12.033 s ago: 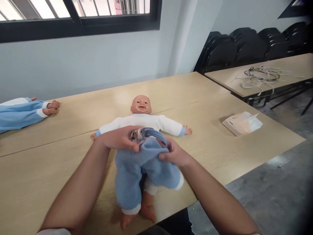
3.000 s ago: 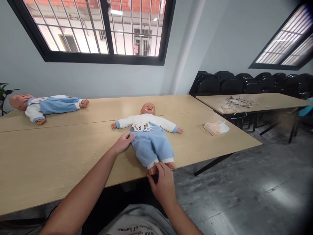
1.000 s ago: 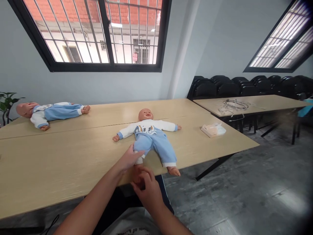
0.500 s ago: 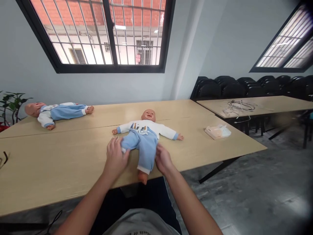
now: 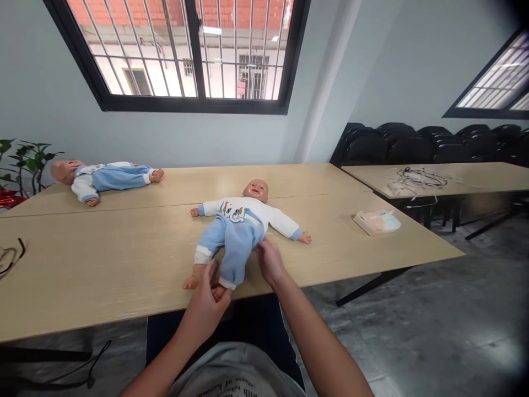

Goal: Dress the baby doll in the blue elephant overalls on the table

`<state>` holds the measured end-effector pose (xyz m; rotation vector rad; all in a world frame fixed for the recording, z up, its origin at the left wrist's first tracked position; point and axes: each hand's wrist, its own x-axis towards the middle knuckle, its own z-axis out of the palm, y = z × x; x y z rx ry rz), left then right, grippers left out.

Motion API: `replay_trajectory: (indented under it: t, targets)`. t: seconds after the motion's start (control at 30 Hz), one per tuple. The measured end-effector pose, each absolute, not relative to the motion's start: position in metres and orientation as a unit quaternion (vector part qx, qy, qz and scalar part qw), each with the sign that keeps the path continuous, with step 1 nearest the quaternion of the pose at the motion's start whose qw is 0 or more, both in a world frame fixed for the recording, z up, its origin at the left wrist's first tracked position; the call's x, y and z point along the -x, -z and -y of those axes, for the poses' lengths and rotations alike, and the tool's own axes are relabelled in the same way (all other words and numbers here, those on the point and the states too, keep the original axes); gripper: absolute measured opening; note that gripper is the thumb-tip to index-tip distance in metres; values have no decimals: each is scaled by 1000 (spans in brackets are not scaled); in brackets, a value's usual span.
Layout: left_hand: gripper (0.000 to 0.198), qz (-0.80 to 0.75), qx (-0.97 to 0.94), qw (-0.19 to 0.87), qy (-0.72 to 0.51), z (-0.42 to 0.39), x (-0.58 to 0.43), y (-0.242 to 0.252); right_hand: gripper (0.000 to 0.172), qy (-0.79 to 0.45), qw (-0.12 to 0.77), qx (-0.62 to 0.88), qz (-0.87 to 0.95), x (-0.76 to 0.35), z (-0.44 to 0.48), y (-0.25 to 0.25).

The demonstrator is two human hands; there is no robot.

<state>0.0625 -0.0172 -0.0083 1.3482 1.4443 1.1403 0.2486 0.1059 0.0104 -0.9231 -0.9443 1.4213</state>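
A baby doll (image 5: 256, 190) lies on its back on the table, head away from me, arms spread. It wears a white top (image 5: 283, 221) with a cartoon face and light blue trousers (image 5: 237, 245) with white cuffs. My left hand (image 5: 206, 306) is closed around the doll's foot (image 5: 217, 292) at the cuff of the leg nearer my right. The other foot (image 5: 190, 282) sticks out of its cuff, bare, to the left of that hand. My right hand (image 5: 270, 260) has its fingers curled against the trousers at the hip, the fingertips partly hidden.
A second doll (image 5: 118, 177), dressed alike, lies at the back left near a plant (image 5: 35, 162). Eyeglasses (image 5: 16, 256) rest at the left edge. A tissue pack (image 5: 376, 221) sits at the right. Cables (image 5: 421, 177) lie on another table before stacked black chairs (image 5: 405, 144).
My left hand has moved from the bent left-side leg to the other leg's foot. The left-side leg now lies stretched with its foot showing. My right hand stays by the hip. The view has shifted slightly.
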Motion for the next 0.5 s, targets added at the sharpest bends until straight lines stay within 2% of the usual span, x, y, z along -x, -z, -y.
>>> replay_trajectory:
  t: [0.17, 0.3, 0.5]
  targets:
    - [90, -550, -461, 497, -488, 19, -38, -6, 31, -610, 491, 384, 489, -269, -97, -25]
    - [83, -576, -414, 524, -472, 27, -20, -27, 45, -595, 430, 370, 570, -290, -96, -34]
    - [86, -553, -374, 596, -446, 33, 10, -52, 33, -544, 353, 396, 650, -322, -112, -39]
